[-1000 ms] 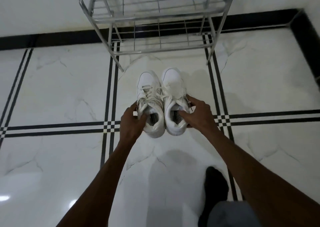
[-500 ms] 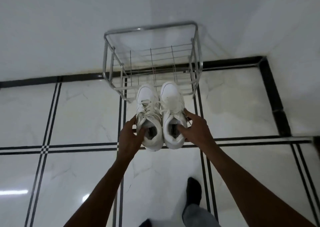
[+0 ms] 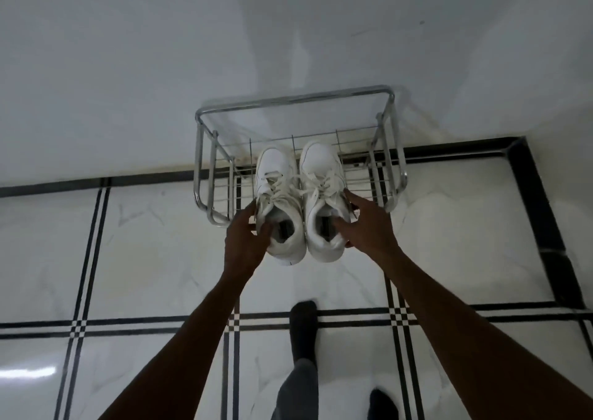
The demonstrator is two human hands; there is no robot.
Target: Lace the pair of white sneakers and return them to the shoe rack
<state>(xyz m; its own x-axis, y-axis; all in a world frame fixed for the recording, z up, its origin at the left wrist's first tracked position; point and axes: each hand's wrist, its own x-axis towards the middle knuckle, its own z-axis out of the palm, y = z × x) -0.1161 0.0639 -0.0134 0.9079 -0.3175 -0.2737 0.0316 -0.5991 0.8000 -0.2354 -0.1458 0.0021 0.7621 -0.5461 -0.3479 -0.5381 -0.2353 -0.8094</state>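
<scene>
Laced sneakers (image 3: 301, 198) mid-frame, toes over the shoe rack (image 3: 298, 150); left hand (image 3: 247, 243) and right hand (image 3: 362, 227) each clasp a heel. Returning step: next, set them level on the wire shelf, then let go.

We are in a home, by the look of it, in an entry corner or hallway. Under us runs a glossy white marble-look tiled floor (image 3: 134, 252) crossed by black double lines, with a black border strip (image 3: 532, 195) along the base of plain white walls (image 3: 128, 66). A small chrome wire shoe rack (image 3: 205, 163) stands against the wall, and we stand here in dark socks (image 3: 303, 323), no shoes on.
</scene>
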